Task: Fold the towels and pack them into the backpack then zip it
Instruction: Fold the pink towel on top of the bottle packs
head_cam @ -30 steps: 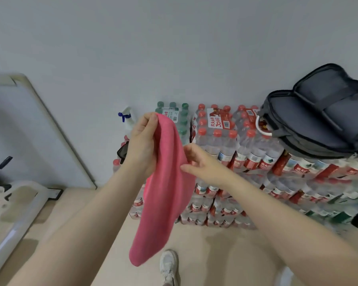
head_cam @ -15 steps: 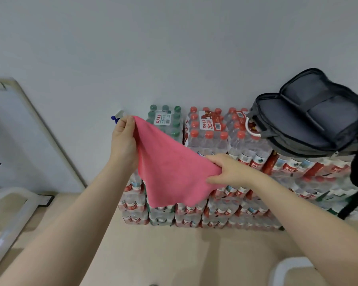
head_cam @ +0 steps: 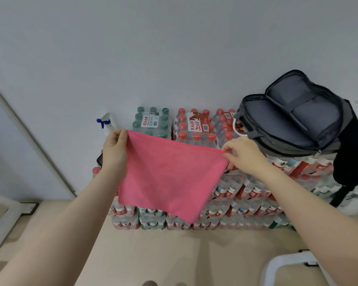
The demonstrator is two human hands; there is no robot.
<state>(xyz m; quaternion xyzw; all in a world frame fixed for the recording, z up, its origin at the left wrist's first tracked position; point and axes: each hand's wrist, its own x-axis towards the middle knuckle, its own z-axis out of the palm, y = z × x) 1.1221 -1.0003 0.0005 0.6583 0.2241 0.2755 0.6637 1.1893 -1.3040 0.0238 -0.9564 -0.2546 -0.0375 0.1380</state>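
Now your left hand (head_cam: 115, 149) and right hand (head_cam: 243, 154) each pinch a top corner of the pink towel (head_cam: 170, 176), so it hangs flat in the air in front of the stacked water bottle packs (head_cam: 194, 129). The backpack (head_cam: 298, 120) lies unzipped on the stack's right end. You seem to be starting the fold; next, bring the corners together evenly.

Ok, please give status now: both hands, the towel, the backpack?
Left hand and right hand pinch top corners of pink towel, spread flat, unfolded. Backpack open on water bottle packs. Nothing in the way.
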